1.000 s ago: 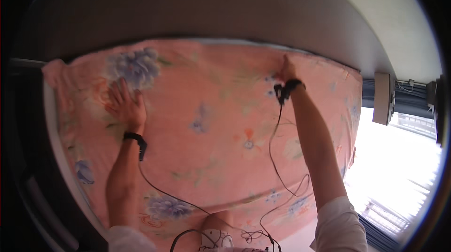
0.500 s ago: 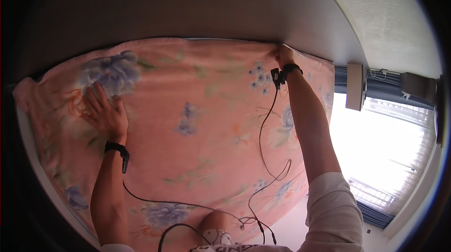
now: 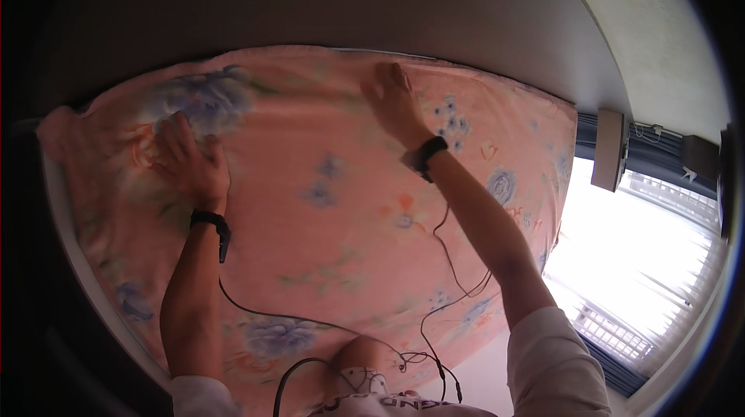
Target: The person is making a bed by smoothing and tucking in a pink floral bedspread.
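Two grips look released: the left hand (image 3: 195,167) lies spread on the pink floral bedsheet (image 3: 310,238); the right hand (image 3: 394,106), blurred, extends near its far edge.

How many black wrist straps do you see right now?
2: one black wrist strap worn just behind the bare left hand, another black wrist strap just behind the bare right hand. No others show.

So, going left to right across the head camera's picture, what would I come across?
Lower-left blue printed flower, left hand, paired small blue printed flowers, right hand, round blue printed flower, bright window. The pink floral sheet spans most of it.
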`<action>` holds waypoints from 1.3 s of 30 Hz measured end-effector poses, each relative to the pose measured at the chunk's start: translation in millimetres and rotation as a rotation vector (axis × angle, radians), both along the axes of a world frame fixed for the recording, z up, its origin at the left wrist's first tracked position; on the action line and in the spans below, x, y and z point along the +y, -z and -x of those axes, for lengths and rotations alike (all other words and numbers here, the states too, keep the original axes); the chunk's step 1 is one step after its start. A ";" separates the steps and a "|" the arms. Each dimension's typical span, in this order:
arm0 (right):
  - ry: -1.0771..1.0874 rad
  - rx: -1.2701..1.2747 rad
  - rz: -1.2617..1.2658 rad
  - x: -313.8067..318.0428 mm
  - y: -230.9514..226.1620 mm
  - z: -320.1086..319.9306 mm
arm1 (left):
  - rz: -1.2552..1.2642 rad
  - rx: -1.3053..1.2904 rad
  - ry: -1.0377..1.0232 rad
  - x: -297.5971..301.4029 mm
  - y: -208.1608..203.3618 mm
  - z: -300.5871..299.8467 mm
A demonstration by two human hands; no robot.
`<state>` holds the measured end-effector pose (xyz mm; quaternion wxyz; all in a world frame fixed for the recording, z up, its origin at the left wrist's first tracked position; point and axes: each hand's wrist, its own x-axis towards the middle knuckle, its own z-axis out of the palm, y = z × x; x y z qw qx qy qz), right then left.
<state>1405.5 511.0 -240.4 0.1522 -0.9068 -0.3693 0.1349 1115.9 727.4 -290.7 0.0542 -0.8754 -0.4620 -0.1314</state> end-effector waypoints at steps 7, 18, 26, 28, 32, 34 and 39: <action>0.250 -0.320 0.030 26.0 29.0 12.7 | 0.015 -0.030 0.030 -4.4 10.5 -9.8; 0.068 -0.196 -0.082 57.7 14.9 31.2 | -0.058 -0.090 0.071 -11.7 18.9 -1.7; 0.442 -0.068 -0.197 -135.8 -26.5 -30.0 | -0.238 0.230 0.069 18.9 21.9 -2.3; 0.580 -0.215 0.062 -258.9 -3.8 -111.2 | -0.197 0.006 0.234 -19.1 29.2 -70.1; 0.705 -0.183 0.332 -375.4 -3.2 -161.3 | 0.318 -0.197 0.732 -279.9 -88.8 -225.0; 0.583 -0.219 0.187 -364.0 8.9 -199.9 | 0.507 -0.340 0.788 -359.6 -61.1 -308.2; 0.487 -0.366 0.082 -378.5 40.3 -307.9 | 0.225 -0.070 0.515 -456.1 -8.6 -395.0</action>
